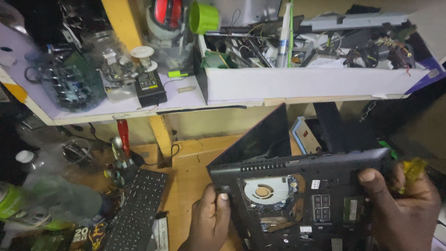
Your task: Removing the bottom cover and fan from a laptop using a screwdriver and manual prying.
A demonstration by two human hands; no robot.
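A black laptop (297,195) is held upside down over the wooden desk, its bottom cover off, so the round fan, memory slots and circuit board show. Its dark lid (260,139) hangs open behind it. My left hand (209,221) grips the laptop's left edge with the thumb on the corner. On the right edge, my right hand (402,209) grips with the thumb on top, and it also holds a yellow-handled tool (413,169) against the palm.
A black keyboard (137,209) lies at the lower left beside plastic bottles (51,195). A shelf above carries a white box (306,81) full of cables and parts, a black power adapter (149,87), jars and a green cup (204,17). A red-handled tool (123,135) stands below the shelf.
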